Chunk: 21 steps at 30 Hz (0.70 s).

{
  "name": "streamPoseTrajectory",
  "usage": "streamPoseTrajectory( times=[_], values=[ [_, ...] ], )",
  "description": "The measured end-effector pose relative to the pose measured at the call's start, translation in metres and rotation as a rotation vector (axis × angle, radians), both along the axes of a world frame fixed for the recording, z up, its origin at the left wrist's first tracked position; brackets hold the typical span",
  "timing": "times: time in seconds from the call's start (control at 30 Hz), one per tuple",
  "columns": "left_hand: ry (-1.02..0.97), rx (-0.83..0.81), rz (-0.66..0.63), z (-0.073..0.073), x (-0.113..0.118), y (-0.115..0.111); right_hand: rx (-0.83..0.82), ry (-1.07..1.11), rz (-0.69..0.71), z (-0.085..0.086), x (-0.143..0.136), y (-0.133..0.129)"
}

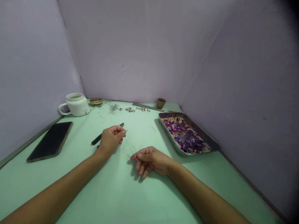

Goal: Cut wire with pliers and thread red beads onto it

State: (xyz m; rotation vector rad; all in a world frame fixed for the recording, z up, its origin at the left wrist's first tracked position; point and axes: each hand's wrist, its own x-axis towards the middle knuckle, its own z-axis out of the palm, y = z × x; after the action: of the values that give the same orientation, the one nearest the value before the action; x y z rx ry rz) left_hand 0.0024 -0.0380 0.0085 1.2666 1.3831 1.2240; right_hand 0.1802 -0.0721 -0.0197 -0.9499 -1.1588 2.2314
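Our left hand (109, 139), seen from the head camera, pinches one end of a thin wire (127, 143) between thumb and fingertips; our right hand (155, 160) holds its lower part lightly between thumb and forefinger, the other fingers loosely curled. We have this wire above the middle of the green worktop (123, 199). Dark-handled pliers (96, 139) lie partly hidden behind our left hand. Along the left edge we see a phone (50, 141), near the far left corner a white mug (78, 105), and by the right edge a metal tray (171, 139) of mixed beads (184, 133).
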Motion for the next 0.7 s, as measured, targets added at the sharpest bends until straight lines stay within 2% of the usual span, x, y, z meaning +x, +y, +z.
streamPoseTrajectory(
  times=[0.37, 0.57, 0.63, 0.7],
  values=[
    [-0.019, 0.017, -0.12, 0.0, 0.0, 0.001, 0.141, -0.16, 0.05, 0.002, 0.001, -0.001],
    [-0.035, 0.029, -0.197, 0.008, -0.003, -0.002, 0.198, -0.264, 0.151, 0.008, 0.007, 0.0],
    [-0.046, 0.009, -0.261, 0.014, -0.004, -0.004, 0.272, -0.31, 0.103, 0.015, 0.013, 0.002],
    [-0.041, -0.054, -0.345, 0.019, -0.002, -0.008, 0.367, -0.322, -0.078, 0.023, 0.018, 0.003]
  ],
)
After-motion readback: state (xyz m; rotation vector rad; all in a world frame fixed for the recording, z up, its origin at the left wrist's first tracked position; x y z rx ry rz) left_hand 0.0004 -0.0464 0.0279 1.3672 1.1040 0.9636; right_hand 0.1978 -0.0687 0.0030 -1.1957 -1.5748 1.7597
